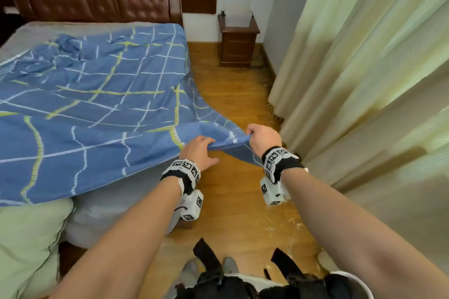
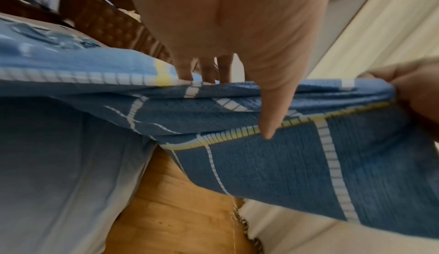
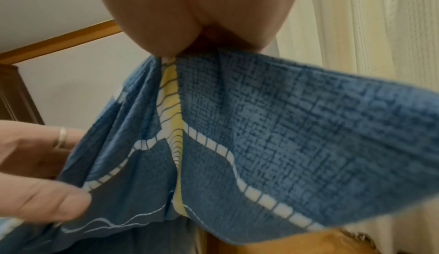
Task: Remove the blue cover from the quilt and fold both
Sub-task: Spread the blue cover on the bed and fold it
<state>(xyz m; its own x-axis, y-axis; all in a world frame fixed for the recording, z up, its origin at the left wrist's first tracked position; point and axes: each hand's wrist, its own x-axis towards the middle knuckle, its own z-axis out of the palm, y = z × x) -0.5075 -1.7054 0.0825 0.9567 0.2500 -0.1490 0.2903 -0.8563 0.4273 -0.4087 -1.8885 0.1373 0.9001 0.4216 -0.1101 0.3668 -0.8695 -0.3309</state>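
Two hands at cover (image 1: 92, 94) edge, lower centre of head view. Right hand (image 1: 263, 137) fist-curled, pinching bunched corner of cover, lifted off bed (image 1: 109, 204). Left hand (image 1: 200, 153) just beside: fingers on top of fold, thumb beneath, clasping cloth. Rest of cover spread flat over bed, filling left half of frame. Quilt not distinguishable. Curtain (image 1: 364, 68) at right; nightstand (image 1: 238, 41) upper centre.

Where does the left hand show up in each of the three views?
Head: left hand at lower centre, on the lifted edge of the blue cover.
Left wrist: fills the top centre, fingers on the cover's edge, thumb pointing down over it.
Right wrist: at the left edge, wearing a ring, holding the cover.
Shared landmark: the cover's yellow stripe, near both hands.
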